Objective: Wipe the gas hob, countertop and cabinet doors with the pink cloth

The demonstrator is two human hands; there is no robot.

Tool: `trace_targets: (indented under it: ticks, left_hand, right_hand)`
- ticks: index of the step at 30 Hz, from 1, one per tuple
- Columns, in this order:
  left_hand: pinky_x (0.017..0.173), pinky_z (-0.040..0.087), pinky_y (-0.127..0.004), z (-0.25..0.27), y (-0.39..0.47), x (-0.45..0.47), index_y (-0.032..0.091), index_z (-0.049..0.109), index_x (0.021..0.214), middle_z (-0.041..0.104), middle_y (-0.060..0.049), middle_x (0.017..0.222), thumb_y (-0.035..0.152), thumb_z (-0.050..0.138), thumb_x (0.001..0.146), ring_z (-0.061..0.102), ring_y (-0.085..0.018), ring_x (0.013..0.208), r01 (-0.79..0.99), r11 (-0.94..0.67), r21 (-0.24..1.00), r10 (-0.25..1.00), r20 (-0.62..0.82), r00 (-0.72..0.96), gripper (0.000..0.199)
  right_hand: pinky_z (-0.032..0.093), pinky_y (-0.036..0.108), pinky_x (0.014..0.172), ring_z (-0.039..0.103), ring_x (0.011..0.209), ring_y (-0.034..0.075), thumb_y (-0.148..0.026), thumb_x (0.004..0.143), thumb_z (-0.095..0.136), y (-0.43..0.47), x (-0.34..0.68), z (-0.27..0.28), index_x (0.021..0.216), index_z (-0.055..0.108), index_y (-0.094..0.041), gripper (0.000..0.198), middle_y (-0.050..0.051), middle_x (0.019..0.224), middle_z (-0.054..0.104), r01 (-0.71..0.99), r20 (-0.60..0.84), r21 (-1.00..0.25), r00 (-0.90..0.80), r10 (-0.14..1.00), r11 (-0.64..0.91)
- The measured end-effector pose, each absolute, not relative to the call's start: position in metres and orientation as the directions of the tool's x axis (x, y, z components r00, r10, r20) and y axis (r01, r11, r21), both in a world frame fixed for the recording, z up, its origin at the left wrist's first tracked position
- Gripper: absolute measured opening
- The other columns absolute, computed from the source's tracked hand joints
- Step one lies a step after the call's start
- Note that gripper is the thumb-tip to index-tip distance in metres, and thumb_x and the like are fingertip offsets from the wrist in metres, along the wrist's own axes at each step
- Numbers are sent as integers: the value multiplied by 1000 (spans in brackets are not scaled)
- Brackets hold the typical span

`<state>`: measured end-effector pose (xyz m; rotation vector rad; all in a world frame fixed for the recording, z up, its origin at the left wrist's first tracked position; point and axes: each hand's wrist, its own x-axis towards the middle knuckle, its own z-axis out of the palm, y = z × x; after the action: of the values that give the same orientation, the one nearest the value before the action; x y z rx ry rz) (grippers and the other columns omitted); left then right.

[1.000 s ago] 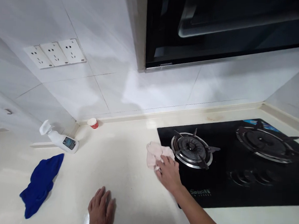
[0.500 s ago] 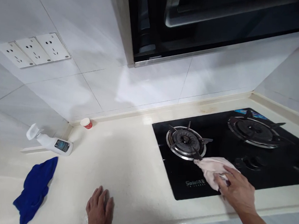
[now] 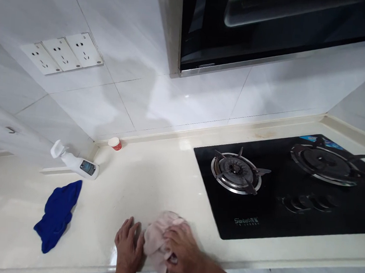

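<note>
My right hand [image 3: 183, 252] grips a pale pink cloth [image 3: 157, 238] and presses it on the cream countertop [image 3: 155, 184], near the front edge. Just left of the cloth, my left hand [image 3: 128, 246] rests on the counter with its fingers stretched out and holds nothing. The cloth's left edge lies close to my left thumb; whether they touch I cannot tell. To the right of both hands is the black gas stove [image 3: 270, 212], with a round burner [image 3: 236, 172] on its near left side.
A blue cloth [image 3: 57, 215] lies crumpled at the left. Behind it a white spray bottle [image 3: 75, 162] leans tilted by the wall. A small red and white cup [image 3: 115, 143] stands at the back corner. Wall sockets [image 3: 64, 54] and a dark range hood [image 3: 269, 34] are above.
My right hand has brought the pink cloth from the stove leftward onto the counter, beside my left hand. The view has shifted slightly left. My left hand stays on the counter.
</note>
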<state>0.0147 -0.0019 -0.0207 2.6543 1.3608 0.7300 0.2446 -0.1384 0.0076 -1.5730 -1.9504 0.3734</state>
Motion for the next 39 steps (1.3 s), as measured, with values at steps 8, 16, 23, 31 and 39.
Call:
trace_targets:
  ticks: [8,16,23,31,39]
  left_hand:
    - [103,50,-44,-25,6,2,22,65,119,70,-8,125,31,42,101,61,-23,124,615,-656,437,744,510,432,30]
    - [105,49,-48,-25,6,6,21,68,108,69,-10,124,38,45,99,61,-25,123,667,-628,402,761,497,417,30]
    - [110,43,-54,-12,-32,56,21,65,122,59,-17,138,47,40,98,52,-31,134,808,-487,330,859,346,376,43]
    - [108,41,-53,-13,-116,206,25,64,125,57,-14,143,38,38,101,51,-29,135,746,-592,304,803,301,514,38]
    - [110,34,-51,4,-120,234,23,64,121,58,-12,141,44,36,99,50,-28,134,843,-514,159,849,235,473,42]
  right_hand:
    - [36,49,103,53,104,25,-57,90,58,-105,194,15,130,53,-27,50,5,112,64,717,197,-572,-350,916,397]
    - [30,45,114,45,129,28,-38,87,63,-155,203,-12,145,46,-24,62,6,148,49,897,518,-190,-253,817,398]
    - [32,47,112,49,123,25,-40,92,60,-211,290,-26,130,57,-32,39,3,132,61,933,563,-170,-172,809,317]
    - [29,52,114,53,108,25,-41,80,60,-321,445,-25,114,64,-25,38,5,107,64,901,393,-391,-19,920,186]
    - [29,50,114,50,120,27,-32,77,57,-439,609,-32,109,68,-21,36,9,117,62,906,353,-352,359,864,-233]
